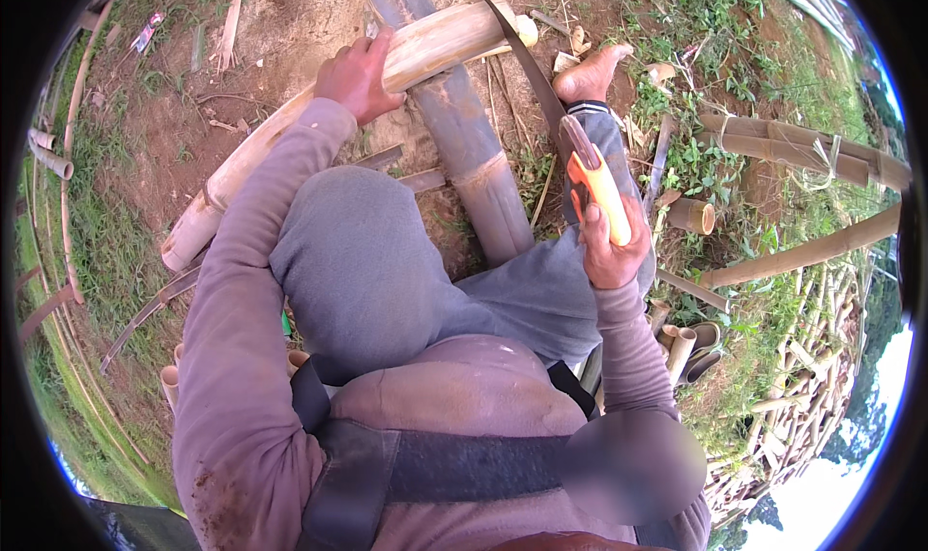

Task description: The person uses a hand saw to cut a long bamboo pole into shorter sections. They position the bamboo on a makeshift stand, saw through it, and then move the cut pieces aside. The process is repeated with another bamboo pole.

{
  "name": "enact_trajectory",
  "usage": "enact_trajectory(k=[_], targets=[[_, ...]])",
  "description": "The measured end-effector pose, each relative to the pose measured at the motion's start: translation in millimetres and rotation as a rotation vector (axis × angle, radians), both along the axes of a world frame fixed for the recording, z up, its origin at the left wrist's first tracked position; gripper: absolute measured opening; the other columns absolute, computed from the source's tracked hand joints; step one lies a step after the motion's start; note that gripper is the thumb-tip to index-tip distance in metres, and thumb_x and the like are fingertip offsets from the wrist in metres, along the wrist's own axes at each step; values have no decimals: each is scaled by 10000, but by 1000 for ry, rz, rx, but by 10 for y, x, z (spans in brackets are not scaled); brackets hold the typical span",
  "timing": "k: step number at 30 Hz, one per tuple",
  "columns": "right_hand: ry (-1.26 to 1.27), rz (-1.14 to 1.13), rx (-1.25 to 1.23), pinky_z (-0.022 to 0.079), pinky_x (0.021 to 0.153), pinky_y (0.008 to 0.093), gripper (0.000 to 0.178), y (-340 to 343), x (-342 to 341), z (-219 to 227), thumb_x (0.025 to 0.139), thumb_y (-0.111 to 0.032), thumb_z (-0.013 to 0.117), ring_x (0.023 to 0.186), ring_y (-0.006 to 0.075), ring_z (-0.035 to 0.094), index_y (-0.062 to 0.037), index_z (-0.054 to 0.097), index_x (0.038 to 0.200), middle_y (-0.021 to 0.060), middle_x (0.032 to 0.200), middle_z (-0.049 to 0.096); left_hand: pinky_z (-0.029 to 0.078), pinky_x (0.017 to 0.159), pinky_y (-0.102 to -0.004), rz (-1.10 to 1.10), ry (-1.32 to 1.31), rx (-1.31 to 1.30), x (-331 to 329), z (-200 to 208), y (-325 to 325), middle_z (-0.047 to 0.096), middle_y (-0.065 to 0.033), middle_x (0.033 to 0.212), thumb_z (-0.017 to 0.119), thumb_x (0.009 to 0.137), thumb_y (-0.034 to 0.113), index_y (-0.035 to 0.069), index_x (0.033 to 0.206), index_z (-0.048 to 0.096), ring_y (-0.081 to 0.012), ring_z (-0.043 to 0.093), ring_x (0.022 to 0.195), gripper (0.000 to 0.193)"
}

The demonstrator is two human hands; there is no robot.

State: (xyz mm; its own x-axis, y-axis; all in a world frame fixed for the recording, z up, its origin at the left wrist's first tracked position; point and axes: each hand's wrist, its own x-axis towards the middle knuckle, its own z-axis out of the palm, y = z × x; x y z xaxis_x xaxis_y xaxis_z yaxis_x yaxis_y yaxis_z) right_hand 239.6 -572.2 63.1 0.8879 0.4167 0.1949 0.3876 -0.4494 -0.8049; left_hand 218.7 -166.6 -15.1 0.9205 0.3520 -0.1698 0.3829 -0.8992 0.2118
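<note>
A pale, peeled bamboo pole (440,43) lies slantwise across a thick dark bamboo log (469,150). My left hand (358,75) presses on the pole from above, its fingers around the top and its thumb apart. In my right hand (615,251) is a hand saw (601,195) with an orange handle, held in closed fingers over my bent right leg. Its long dark blade runs up and to the left, crossing the pole close to its far right end. Whether the teeth sit in a cut cannot be made out. The pole's near left end rests by my left forearm.
My bare right foot (592,75) is near the blade. Tied bamboo poles (793,145) reach in from the right, with a short bamboo piece (692,217) beside them. A heap of split bamboo (807,382) lies at lower right. Chips and strips litter the soil and grass.
</note>
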Motion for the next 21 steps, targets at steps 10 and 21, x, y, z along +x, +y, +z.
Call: enact_trajectory(k=[10,21], targets=[[8,27,165,516,630,342,151,841,662,-347,986,-123,777,643,191,655,11,725,1031,89,810,689,573,1051,-498,-24,-57,47,39,-41,-38,638,-163,1383,912,784,431,183,1629,353,-373,672,1246,1043],[-221,64,-5,537,655,392,128,590,518,-297,960,-113,766,692,292,702,-1,734,1014,142,816,687,552,1087,-496,-16,-26,48,70,-58,-37,621,-165,1416,913,784,441,164,1647,343,-369,652,1285,1071]])
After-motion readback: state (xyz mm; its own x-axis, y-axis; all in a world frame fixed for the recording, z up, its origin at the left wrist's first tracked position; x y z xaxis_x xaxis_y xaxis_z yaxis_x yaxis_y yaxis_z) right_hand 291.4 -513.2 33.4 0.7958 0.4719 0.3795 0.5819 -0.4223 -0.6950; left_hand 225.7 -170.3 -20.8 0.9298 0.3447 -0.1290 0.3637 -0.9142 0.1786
